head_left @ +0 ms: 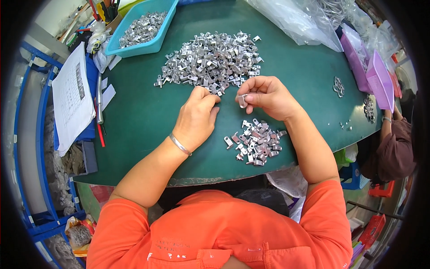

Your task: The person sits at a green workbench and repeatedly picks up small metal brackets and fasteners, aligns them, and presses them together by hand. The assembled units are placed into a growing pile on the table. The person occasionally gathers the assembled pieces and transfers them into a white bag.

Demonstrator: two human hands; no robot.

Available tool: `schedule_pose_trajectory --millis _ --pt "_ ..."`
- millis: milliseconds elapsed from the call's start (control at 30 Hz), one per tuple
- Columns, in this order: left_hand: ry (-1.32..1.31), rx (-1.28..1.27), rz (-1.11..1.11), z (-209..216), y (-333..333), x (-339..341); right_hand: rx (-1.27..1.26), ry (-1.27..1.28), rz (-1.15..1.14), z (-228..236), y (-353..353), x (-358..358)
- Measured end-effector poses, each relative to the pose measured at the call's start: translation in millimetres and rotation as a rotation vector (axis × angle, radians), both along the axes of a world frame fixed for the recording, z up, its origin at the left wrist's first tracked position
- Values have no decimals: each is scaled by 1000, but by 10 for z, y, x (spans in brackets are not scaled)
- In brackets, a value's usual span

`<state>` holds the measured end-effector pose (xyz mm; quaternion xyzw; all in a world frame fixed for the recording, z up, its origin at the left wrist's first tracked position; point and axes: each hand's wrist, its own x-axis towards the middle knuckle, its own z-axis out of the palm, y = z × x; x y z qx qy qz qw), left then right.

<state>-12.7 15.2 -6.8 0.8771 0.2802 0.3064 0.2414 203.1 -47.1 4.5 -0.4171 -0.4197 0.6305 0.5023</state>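
Between the thumb and fingers of my right hand (268,96) is one small silver metal bracket (242,101), held just above the table. My left hand (195,117) rests at the near edge of a large heap of similar metal brackets (210,60). Its fingers are curled and closed, their tips turned down toward the heap; whatever they pinch is hidden. A smaller heap of brackets (257,143) lies nearer to me, below my right hand.
A light-blue plastic basket (161,38) at the far left holds more brackets. Left lie paper sheets (76,96) and a red pen (102,134). Clear plastic bags (300,22), purple baskets (380,80) and metal rings (338,87) are on the right. Another person's arm (386,125) shows beyond the green table's (134,134) right edge.
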Motion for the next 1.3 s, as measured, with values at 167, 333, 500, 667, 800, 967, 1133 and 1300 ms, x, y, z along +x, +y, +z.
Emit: schedule_pose_trajectory --millis 167,333,500,667,800,967,1133,1300 --pt "95 32 75 -5 27 -49 37 41 191 75 0 129" --pt "169 36 100 -10 26 -114 144 -398 328 285 -116 266" --pt "23 -14 61 -13 73 -133 380 -1146 -181 180 203 -45" --pt "-145 -962 28 192 63 -121 529 -1417 -317 -49 233 -234" --pt "-485 -1340 -99 58 71 -89 563 -1281 -325 -35 207 -174" --pt "-478 -1399 -107 75 73 -114 242 -643 -244 55 111 -95" --pt "-371 -1298 -157 101 64 -131 427 -592 323 253 110 122" --pt "-118 -641 -260 56 -50 -93 401 -758 156 177 96 -14"
